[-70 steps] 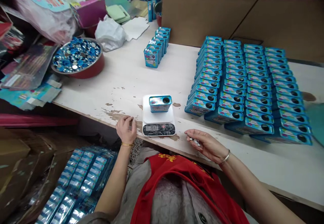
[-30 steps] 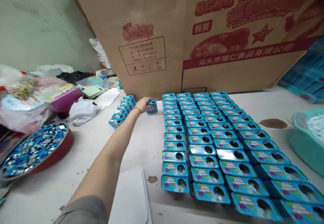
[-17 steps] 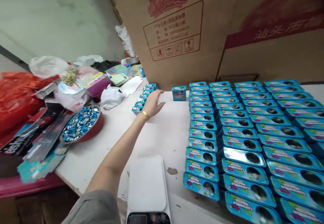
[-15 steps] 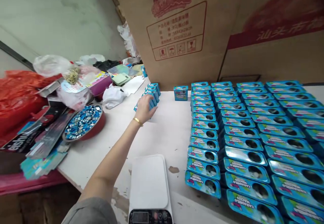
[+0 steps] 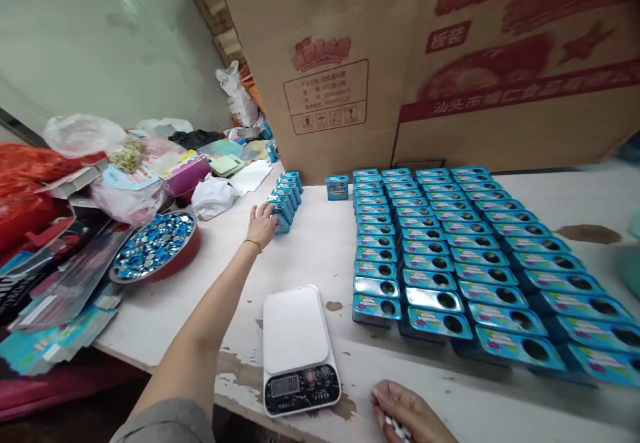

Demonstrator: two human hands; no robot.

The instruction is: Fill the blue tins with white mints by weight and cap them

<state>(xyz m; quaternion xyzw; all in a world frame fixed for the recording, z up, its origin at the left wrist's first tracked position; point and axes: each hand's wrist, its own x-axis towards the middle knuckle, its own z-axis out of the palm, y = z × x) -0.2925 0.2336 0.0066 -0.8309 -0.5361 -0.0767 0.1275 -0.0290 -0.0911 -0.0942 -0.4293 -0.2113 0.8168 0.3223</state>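
At the left of the white table, my left hand (image 5: 261, 224) reaches to the near end of a short row of blue candy tins (image 5: 289, 193). Its fingers are apart and touch the nearest tins from the left. My right hand (image 5: 407, 413) is low at the bottom edge, its fingers curled around small white candies (image 5: 397, 427), partly hidden by the palm. Between the hands lies a white digital scale (image 5: 297, 329) with a bare platform and lit display. A single blue tin (image 5: 337, 188) stands apart near the carton.
Several columns of blue tins (image 5: 430, 246) with round openings fill the right side. A large cardboard carton (image 5: 320, 149) borders the back. Leftward are a red bowl (image 5: 187, 249) of blue and silver pieces, plastic bags (image 5: 215, 196) and flat printed packaging (image 5: 65, 336).
My left hand has moved from over the tin row to its near end, uncovering more tins. My right hand has come into view with white candies. The view has shifted right.
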